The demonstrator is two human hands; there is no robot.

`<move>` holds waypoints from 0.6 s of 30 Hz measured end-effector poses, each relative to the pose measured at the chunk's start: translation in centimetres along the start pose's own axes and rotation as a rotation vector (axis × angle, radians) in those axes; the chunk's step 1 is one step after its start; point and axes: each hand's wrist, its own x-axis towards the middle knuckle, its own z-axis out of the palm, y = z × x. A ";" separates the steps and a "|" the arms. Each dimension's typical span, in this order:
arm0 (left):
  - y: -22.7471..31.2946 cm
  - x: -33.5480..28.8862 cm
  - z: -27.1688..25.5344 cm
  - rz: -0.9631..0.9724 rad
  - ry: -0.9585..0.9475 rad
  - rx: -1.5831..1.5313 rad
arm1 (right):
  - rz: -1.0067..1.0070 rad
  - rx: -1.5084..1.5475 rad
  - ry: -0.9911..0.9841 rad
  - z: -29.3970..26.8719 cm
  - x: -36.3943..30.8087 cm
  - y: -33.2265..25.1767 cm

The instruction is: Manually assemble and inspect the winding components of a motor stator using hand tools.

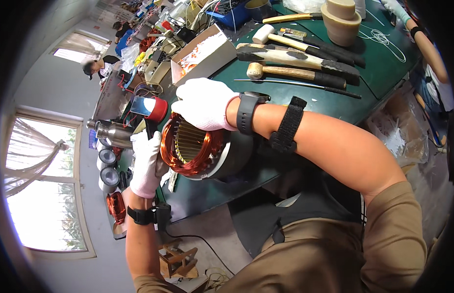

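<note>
A motor stator lies on its side at the table's near edge, its slotted bore open toward the left. Copper wire coils bulge in a ring around that opening. My left hand, in a white glove, grips the left side of the coil ring. My right hand, gloved too, is curled closed over the top of the ring. Its fingertips are hidden, so what they pinch cannot be made out. Behind the hands stands a red round container with a phone-like device beside it.
Mallets, a dark-and-pale wooden bar and a thin rod lie beyond my right forearm. Farther back are an open carton and a stepped beige block. A steel bottle lies left. Another person's arm reaches in at right.
</note>
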 end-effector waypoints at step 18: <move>0.9 -0.2 0.2 0.023 0.018 0.218 | -0.017 0.163 0.041 0.8 0.0 0.9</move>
